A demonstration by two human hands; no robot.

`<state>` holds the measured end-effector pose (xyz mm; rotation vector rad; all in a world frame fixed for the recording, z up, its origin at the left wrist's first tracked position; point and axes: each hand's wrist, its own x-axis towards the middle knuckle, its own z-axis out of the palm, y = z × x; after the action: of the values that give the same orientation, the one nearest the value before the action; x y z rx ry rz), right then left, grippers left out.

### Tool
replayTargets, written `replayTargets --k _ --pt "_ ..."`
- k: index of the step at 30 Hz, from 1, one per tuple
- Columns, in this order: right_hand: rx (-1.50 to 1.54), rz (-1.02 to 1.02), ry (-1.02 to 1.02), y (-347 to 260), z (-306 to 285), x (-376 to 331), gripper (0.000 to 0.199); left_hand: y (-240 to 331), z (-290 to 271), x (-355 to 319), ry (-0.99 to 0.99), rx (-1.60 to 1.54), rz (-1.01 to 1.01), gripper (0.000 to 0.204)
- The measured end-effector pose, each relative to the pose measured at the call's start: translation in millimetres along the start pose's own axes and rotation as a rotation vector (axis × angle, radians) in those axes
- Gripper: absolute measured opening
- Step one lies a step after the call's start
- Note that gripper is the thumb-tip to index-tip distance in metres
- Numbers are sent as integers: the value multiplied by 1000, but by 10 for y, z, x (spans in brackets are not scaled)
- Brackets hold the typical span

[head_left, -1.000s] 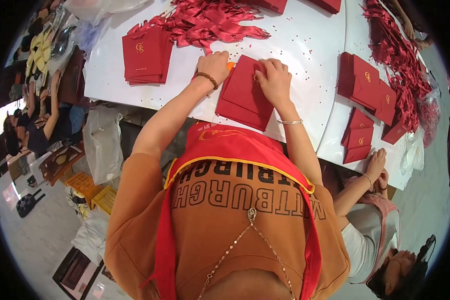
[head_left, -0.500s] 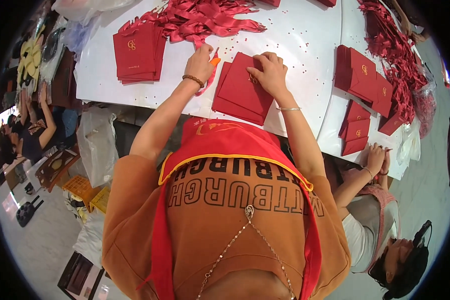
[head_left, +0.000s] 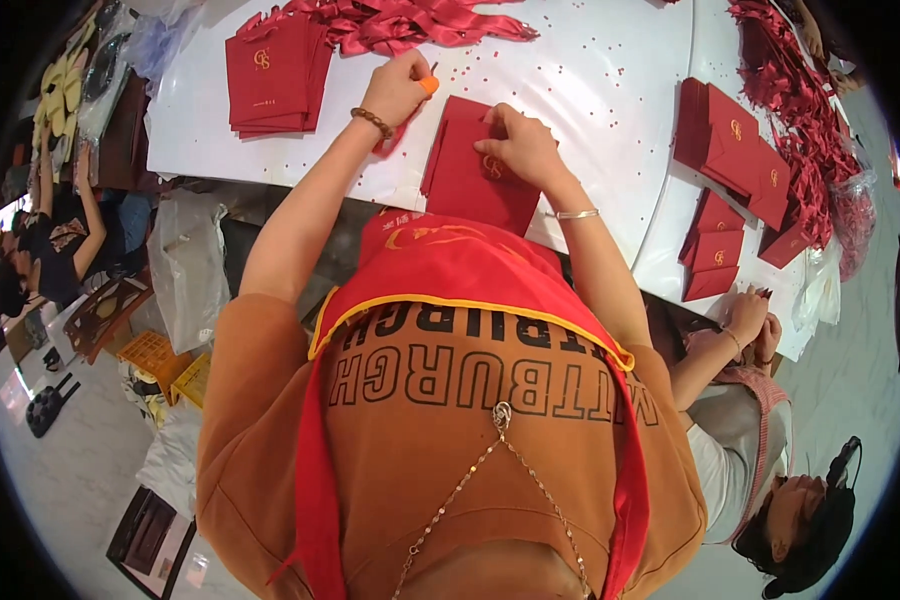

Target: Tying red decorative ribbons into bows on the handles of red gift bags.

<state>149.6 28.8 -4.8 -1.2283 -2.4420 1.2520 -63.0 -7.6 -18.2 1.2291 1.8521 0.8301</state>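
My left hand (head_left: 398, 92) is closed around a small tool with an orange handle (head_left: 428, 85) and a thin dark tip. A strip of red ribbon (head_left: 390, 140) hangs below that hand onto the white table. To its right lie a few overlapping red paper bags (head_left: 485, 195) at the near table edge. My right hand (head_left: 520, 152) grips the upper part of the top bag, thumb on its front beside the gold emblem. Its other fingertips curl over the bag's top edge and are partly hidden.
A stack of red bags (head_left: 268, 85) stands left, beside a heap of red ribbons (head_left: 400, 28). More bags (head_left: 735, 150) and ribbons (head_left: 795, 120) lie right, near a seated co-worker's hands (head_left: 755, 325). Small red dots speckle the table (head_left: 610, 130).
My right hand has slid a little left and nearer on the bags, and its fingers have curled in. The left hand, still holding the orange tool, has pulled slightly away from the ribbon heap.
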Motion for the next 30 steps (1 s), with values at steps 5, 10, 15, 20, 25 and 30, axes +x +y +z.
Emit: replayTargets --k 5,10,15,20,25,30 --pt "146 102 -136 192 -13 115 37 230 183 -392 -256 -425 -96 14" --pt "386 84 -125 296 57 87 38 188 476 -562 -236 -532 -197 12" --pt "407 145 -201 314 39 103 37 114 543 -557 -62 -350 -151 12" --pt "407 154 -207 315 31 98 39 151 601 -614 -14 -204 -93 8" --pt "385 154 -216 253 -17 80 41 132 642 -583 22 -111 -30 9" --pt "331 165 -233 195 -59 48 42 192 612 -566 -3 -109 -68 9"
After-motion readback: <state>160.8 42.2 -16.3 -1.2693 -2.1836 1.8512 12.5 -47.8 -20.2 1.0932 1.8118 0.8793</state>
